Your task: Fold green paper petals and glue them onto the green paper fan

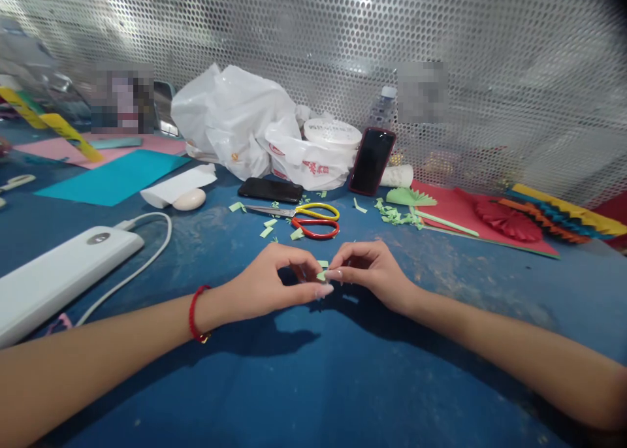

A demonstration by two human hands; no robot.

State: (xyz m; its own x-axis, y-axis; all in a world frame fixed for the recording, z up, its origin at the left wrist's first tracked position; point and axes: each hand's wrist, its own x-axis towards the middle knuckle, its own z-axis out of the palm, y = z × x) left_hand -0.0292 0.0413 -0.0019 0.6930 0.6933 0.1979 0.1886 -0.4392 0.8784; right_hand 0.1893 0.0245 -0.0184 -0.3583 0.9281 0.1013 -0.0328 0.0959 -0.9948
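Head view: we pinch a tiny light-green paper scrap (322, 274) between the fingertips of both hands. The left hand (267, 283) and right hand (368, 272) are each closed narrow on it, low over the worn blue table top (313, 383). We judge this to be fine fingertip work; whether the scrap is being folded or rolled we cannot tell. So small a piece calls for steady, slight finger moves. Just beyond the hands lie yellow-handled metal scissors (294, 211) and a red-handled pair (316, 229), among loose green paper snippets (267, 229). A white power bank (59, 275) lies well apart on the left. Bare table lies between us and the hands, and a perforated metal screen (313, 30) closes the far edge.
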